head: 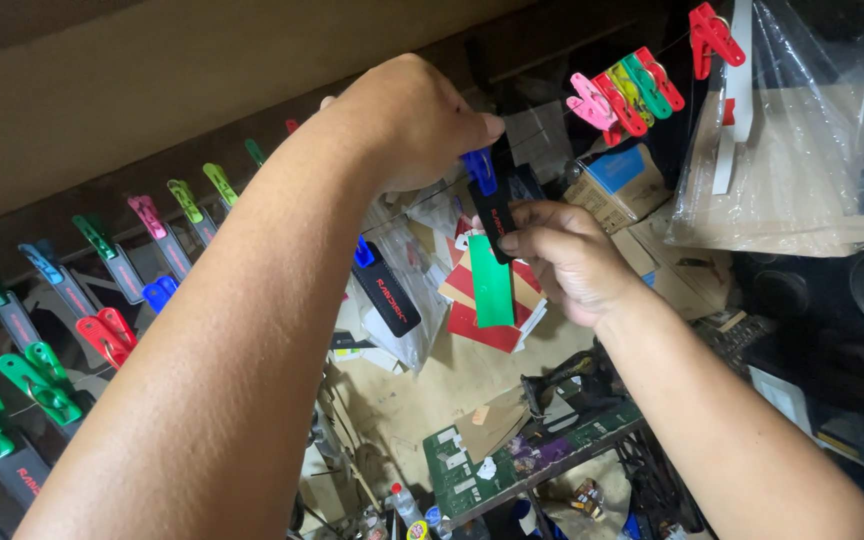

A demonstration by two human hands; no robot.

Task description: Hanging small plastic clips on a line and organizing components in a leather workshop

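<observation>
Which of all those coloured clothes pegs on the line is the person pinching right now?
The blue peg under the left hand, clipped onto the black strip that the right hand steadies. The other pegs hang untouched.

The left hand [407, 125] hides its own fingers and part of the blue clip [479, 170] they pinch.

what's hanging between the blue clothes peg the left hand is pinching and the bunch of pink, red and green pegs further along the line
In the head view, nothing hangs there: only bare line runs from the blue plastic peg under the left hand to the bunched coloured pegs.
</observation>
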